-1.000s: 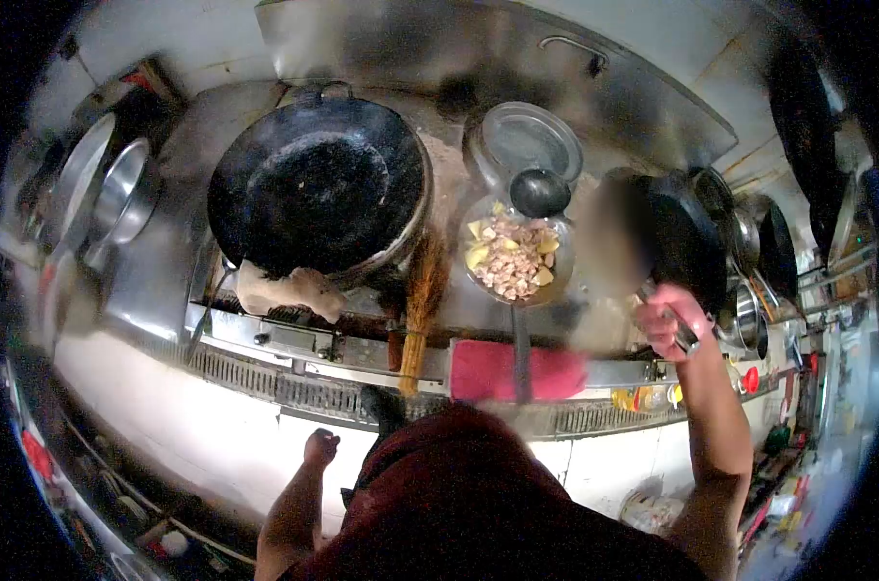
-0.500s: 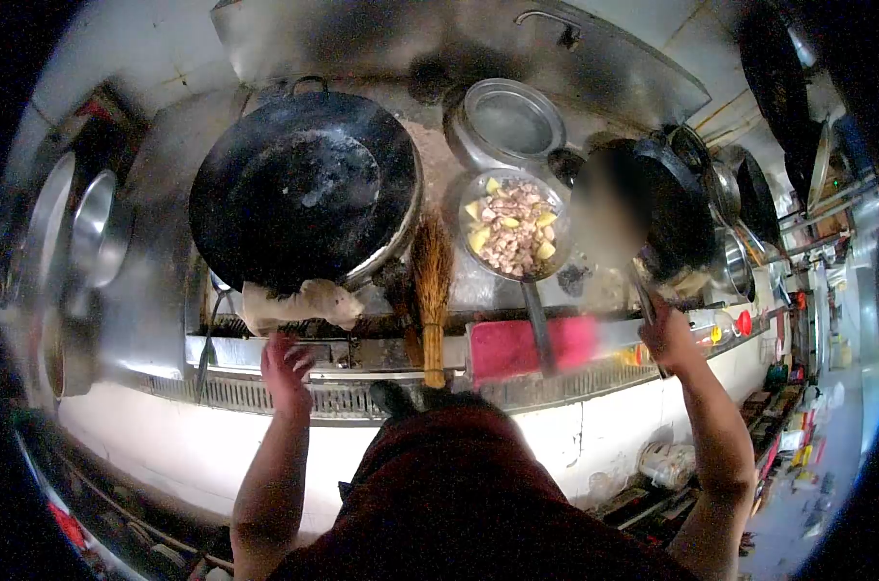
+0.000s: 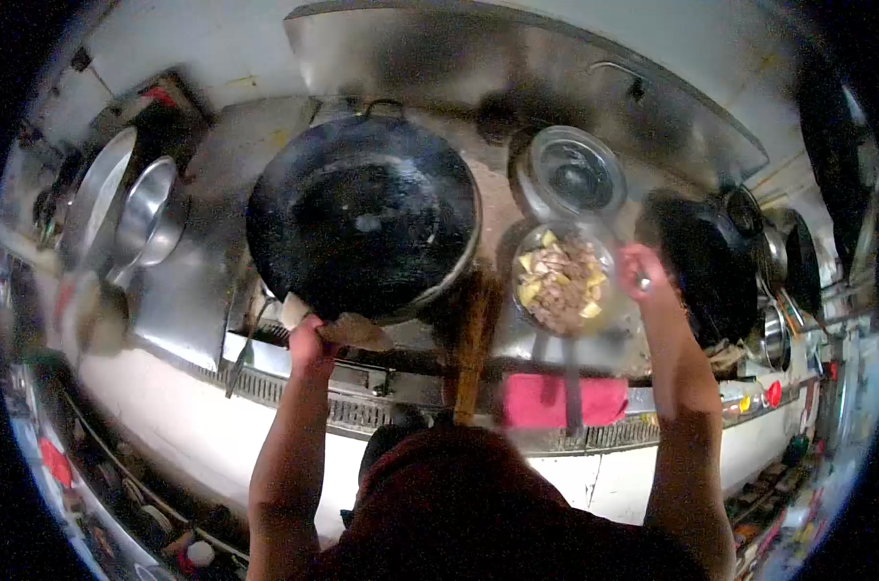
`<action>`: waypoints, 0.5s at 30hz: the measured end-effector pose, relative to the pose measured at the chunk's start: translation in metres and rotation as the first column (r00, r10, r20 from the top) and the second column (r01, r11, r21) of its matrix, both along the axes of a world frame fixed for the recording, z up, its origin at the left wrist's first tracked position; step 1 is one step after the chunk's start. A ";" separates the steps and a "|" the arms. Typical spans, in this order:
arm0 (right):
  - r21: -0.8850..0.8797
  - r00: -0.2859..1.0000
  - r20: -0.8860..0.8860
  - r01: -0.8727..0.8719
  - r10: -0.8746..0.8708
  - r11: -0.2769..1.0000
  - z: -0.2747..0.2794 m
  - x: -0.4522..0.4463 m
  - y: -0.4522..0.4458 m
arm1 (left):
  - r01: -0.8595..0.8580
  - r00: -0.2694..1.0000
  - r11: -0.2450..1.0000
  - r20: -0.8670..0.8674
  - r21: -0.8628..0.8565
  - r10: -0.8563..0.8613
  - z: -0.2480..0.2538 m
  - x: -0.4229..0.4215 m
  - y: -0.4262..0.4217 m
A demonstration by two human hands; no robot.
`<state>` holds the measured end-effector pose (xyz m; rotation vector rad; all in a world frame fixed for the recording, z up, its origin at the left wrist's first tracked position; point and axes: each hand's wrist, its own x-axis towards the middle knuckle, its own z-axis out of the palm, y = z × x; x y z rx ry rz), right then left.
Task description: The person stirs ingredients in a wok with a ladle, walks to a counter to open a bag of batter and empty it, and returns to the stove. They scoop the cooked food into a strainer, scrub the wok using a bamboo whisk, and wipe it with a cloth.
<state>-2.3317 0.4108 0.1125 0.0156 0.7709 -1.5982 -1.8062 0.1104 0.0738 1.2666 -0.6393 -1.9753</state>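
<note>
Left hand (image 3: 312,347), fingers curled, grips the cloth (image 3: 360,333) at the wok's (image 3: 362,218) near rim. Right hand (image 3: 643,271) closes around 1 handle beside the food pan (image 3: 562,283). Pan and wok stand apart.

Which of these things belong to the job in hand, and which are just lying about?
Apparently in use:
- wok
- pale cloth, in the left hand
- utensil, in the right hand

Probably lying about:
- pink cloth
- straw brush

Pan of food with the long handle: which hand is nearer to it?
The person's right. The right hand is just beside the pan's right edge; the left hand is farther off to the left, gripping the cloth at the wok's near rim.
</note>
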 end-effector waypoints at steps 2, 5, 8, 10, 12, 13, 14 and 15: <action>-0.047 0.993 0.121 0.016 -0.011 0.999 0.023 0.018 0.002 | -0.013 1.000 1.000 -0.010 0.009 0.013 0.009 -0.004 0.001; -0.011 0.996 0.089 -0.024 0.025 1.000 0.061 0.039 0.012 | 0.123 0.989 0.971 0.104 -0.205 -0.103 -0.005 0.008 -0.001; 0.038 0.989 0.145 0.001 -0.007 0.999 0.122 0.089 0.003 | 0.095 0.995 0.995 0.039 -0.032 -0.094 -0.005 0.012 -0.005; 0.032 0.992 0.126 -0.009 0.004 0.999 0.145 0.123 -0.001 | 0.136 0.991 0.988 -0.022 0.074 -0.134 0.000 0.009 -0.008; 0.089 0.991 0.114 0.063 -0.073 0.994 0.175 0.170 -0.012 | 0.157 0.986 0.971 -0.080 0.180 -0.145 0.000 0.011 -0.010; 0.140 0.985 0.109 0.120 -0.136 0.983 0.187 0.193 -0.020 | 0.178 0.981 0.969 -0.110 0.170 -0.161 -0.004 0.013 -0.012; 0.094 0.997 0.065 0.026 -0.032 0.995 0.194 0.213 -0.027 | 0.197 0.975 0.967 -0.135 0.163 -0.176 -0.007 0.017 -0.012; 0.103 0.997 0.070 0.027 -0.034 0.994 0.195 0.234 -0.031 | 0.217 0.968 0.964 -0.159 0.156 -0.192 -0.006 0.021 -0.011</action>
